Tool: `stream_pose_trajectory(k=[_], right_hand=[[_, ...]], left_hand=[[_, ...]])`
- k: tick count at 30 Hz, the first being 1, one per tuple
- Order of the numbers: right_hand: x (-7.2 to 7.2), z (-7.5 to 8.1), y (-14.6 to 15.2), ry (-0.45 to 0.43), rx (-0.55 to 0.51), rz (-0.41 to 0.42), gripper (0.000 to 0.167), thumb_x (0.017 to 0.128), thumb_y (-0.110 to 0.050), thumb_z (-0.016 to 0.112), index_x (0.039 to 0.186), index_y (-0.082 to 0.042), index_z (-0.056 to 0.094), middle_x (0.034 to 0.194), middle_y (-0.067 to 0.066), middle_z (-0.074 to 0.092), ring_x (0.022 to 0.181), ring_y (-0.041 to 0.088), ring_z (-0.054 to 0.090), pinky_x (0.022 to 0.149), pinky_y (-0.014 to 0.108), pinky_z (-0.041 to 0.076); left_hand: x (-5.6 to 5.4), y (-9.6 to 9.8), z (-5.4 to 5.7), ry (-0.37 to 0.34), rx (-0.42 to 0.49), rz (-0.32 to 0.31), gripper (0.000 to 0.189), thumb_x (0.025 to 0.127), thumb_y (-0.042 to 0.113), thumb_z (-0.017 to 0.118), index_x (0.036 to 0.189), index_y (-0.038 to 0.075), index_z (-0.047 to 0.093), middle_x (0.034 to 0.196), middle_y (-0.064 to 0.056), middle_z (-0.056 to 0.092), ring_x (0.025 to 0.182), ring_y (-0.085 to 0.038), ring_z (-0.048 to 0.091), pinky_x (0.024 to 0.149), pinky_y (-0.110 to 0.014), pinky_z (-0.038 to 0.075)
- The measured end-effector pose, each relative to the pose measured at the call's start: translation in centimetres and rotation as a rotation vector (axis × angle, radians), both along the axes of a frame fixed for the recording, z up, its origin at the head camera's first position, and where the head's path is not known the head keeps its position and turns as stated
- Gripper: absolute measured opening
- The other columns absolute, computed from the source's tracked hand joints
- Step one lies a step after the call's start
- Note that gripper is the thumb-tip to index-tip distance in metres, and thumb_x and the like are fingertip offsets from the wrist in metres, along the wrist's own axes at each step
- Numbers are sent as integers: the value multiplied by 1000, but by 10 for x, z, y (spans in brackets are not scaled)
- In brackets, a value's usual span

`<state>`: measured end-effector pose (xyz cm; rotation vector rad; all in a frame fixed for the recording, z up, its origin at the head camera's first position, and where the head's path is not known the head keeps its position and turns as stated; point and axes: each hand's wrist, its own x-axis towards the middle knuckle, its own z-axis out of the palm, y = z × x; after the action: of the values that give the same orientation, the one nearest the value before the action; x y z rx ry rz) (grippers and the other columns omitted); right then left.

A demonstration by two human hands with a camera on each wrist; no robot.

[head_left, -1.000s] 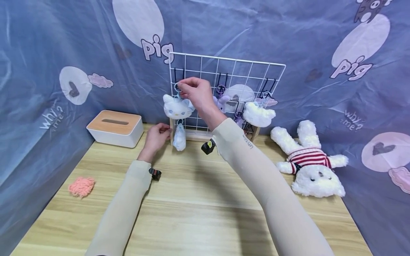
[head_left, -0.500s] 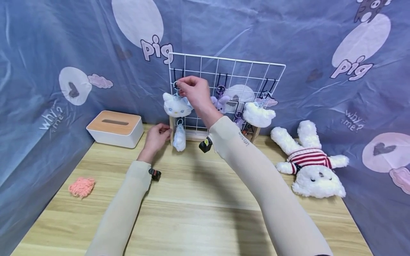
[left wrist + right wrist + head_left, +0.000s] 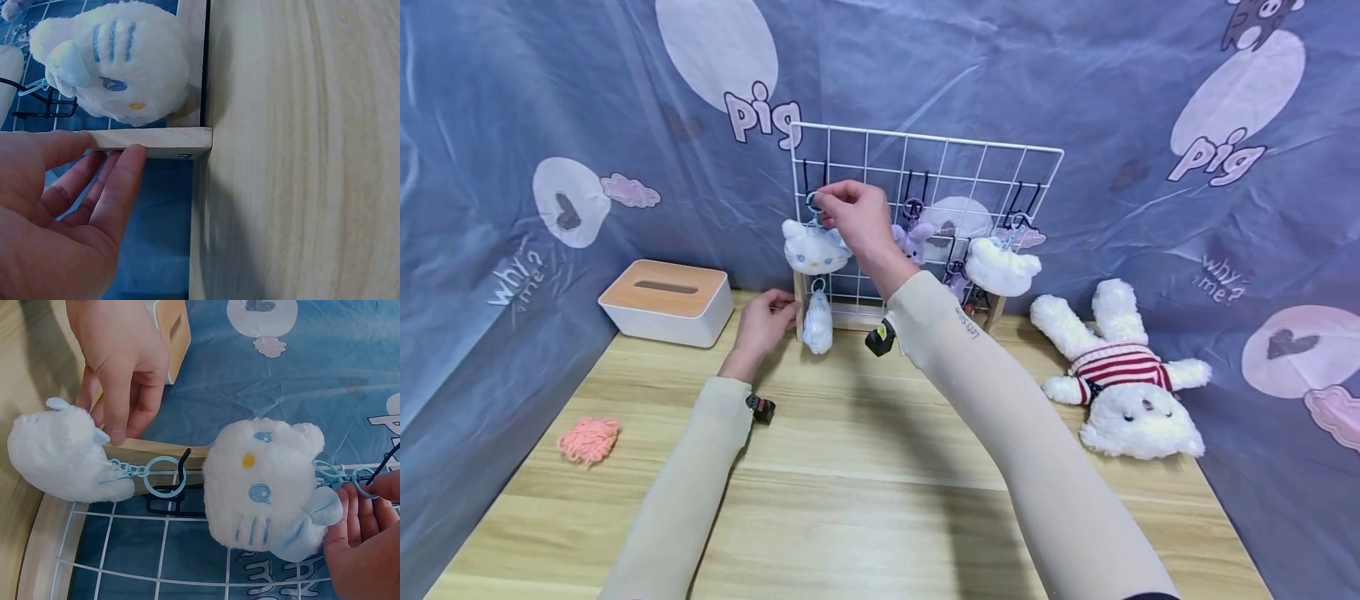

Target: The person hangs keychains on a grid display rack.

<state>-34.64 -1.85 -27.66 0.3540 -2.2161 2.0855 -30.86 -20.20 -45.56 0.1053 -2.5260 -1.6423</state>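
Observation:
In the head view my right hand (image 3: 859, 223) pinches the light-blue key ring (image 3: 367, 483) of a white cat-head plush keychain (image 3: 811, 248) at the left of a white wire grid rack (image 3: 925, 137). The ring is against a black hook, and whether it sits over the hook cannot be told. Below hangs a smaller white plush keychain (image 3: 56, 453) on another hook, its ring (image 3: 165, 477) visible. With thumb and fingers, my left hand (image 3: 765, 321) grips the rack's wooden side post (image 3: 156, 139) near the table.
A purple plush (image 3: 913, 242) and a white fluffy plush (image 3: 1003, 268) hang farther right on the rack. On the table are a tissue box (image 3: 664, 304) with a wooden lid, pink yarn (image 3: 588, 440) and a large white plush (image 3: 1138, 421) in a striped sweater.
My right hand and the cat plush keychain have shifted only slightly at the hook. My left hand stays on the post, and the head view has moved a little.

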Motion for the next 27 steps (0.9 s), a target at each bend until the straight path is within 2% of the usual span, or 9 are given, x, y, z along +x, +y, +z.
stream_pose_trajectory(k=[4,10,16,19,24,27], right_hand=[[0,-1,2,5,7,-6,17,109,-11,74,118,2,81,91,-3,73,82,12,72,84,27,71],[2,0,4,24,-2,-12,17,107,-6,75,118,5,81,88,-3,72,81,11,73,83,27,72],[8,1,9,24,9,5,15,106,-10,77,114,2,82,87,-2,73,83,12,72,86,28,72],[13,1,15,28,23,12,15,106,-12,79,113,0,82,86,-2,73,82,11,72,85,27,72],[26,-4,30,12,12,35,15,105,-11,79,113,1,82,89,-1,74,84,12,72,86,27,72],[34,-8,42,-6,37,57,15,106,-13,79,114,-1,82,95,2,76,88,15,74,90,30,73]], left_hand=[[-2,1,-1,0,1,-9,33,113,17,67,134,-8,71,120,-25,72,109,-43,78,98,-44,74],[-4,-1,-3,16,-15,3,32,113,18,66,132,-7,72,119,-24,73,107,-38,78,94,-37,74],[-3,-6,-5,23,-5,9,31,112,17,66,131,-7,72,115,-22,72,105,-37,76,99,-46,74],[-2,-9,-5,17,3,10,32,112,18,67,131,-7,72,115,-21,72,102,-34,76,98,-44,74],[2,-20,-1,6,-6,-17,37,113,23,65,134,-6,71,118,-20,72,99,-26,77,93,-35,75],[6,-30,6,34,3,-20,37,115,23,63,134,-8,70,117,-22,71,96,-20,76,92,-31,74]])
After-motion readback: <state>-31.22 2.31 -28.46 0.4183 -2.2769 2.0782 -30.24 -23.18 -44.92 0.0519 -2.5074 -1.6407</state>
